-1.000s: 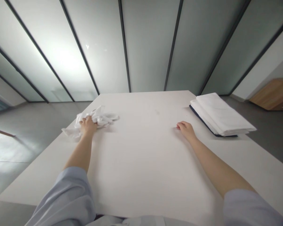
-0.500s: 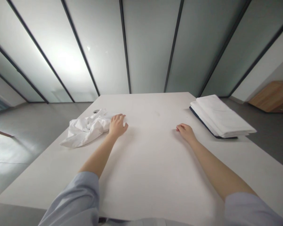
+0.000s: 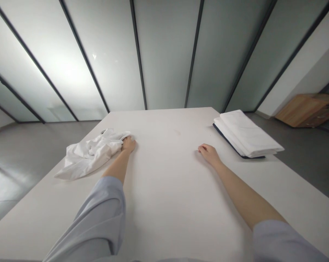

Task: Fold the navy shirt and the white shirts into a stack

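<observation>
A crumpled white cloth [image 3: 90,154] lies in a loose heap on the left of the white table. My left hand [image 3: 128,144] is at its right end, with the fingers curled over the edge of the fabric and closed on it; the fingertips are partly hidden in the folds. My right hand [image 3: 209,154] rests on the tabletop right of the middle, fingers curled into a loose fist with nothing showing in it. To the right of that hand, apart from it, sits a neat stack of folded white cloth [image 3: 247,133] with a dark layer [image 3: 228,141] underneath.
The white table [image 3: 164,203] spreads out in front of me. Part of a small dark round object [image 3: 103,131] shows behind the crumpled cloth. Beyond the table stand frosted glass panels [image 3: 164,54] with dark frames. A wooden cabinet [image 3: 309,109] is on the floor at right.
My left hand has turned toward the crumpled cloth and closed on its right end. My right hand stays in a loose fist. The whole view has shifted slightly.
</observation>
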The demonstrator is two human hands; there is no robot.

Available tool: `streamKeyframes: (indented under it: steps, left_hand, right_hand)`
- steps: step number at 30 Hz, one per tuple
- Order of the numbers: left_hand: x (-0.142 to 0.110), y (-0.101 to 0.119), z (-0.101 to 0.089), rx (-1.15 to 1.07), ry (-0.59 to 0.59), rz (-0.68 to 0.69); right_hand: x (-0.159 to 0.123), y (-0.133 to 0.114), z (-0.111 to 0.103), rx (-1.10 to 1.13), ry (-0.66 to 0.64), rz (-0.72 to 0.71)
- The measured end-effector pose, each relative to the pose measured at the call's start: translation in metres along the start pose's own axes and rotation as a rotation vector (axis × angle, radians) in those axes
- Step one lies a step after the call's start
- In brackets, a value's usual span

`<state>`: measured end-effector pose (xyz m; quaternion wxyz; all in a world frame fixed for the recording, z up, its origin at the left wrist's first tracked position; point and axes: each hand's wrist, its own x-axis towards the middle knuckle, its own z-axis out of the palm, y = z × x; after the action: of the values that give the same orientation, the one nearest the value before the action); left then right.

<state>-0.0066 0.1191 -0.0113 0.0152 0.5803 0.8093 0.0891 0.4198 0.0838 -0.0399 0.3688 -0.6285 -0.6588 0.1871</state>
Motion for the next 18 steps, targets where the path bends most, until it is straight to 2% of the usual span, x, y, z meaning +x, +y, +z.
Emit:
streamKeyframes:
  steps: [3,7,9,11,14,18]
  left_hand:
    - [-0.001,0.007,0.007,0.048,0.0,-0.042]
    - [-0.024,0.029,0.026,0.099,-0.003,0.128]
    - [-0.035,0.036,0.031,0.126,-0.03,0.201]
    - [-0.044,0.038,0.031,0.136,-0.065,0.22]
    - [-0.05,0.039,0.026,0.131,-0.095,0.205]
    - [-0.052,0.041,0.024,0.127,-0.121,0.187]
  right_hand:
    - [0.0,0.001,0.001,0.003,-0.002,-0.011]
    - [-0.002,0.001,0.005,0.042,0.013,-0.019]
    - [-0.002,-0.001,0.004,0.103,0.09,-0.015]
    - [0.0,-0.003,-0.004,0.165,0.227,-0.006]
    - [0.011,-0.001,-0.032,0.153,0.465,0.003]
    - [0.029,0.02,-0.098,-0.043,0.737,-0.005]
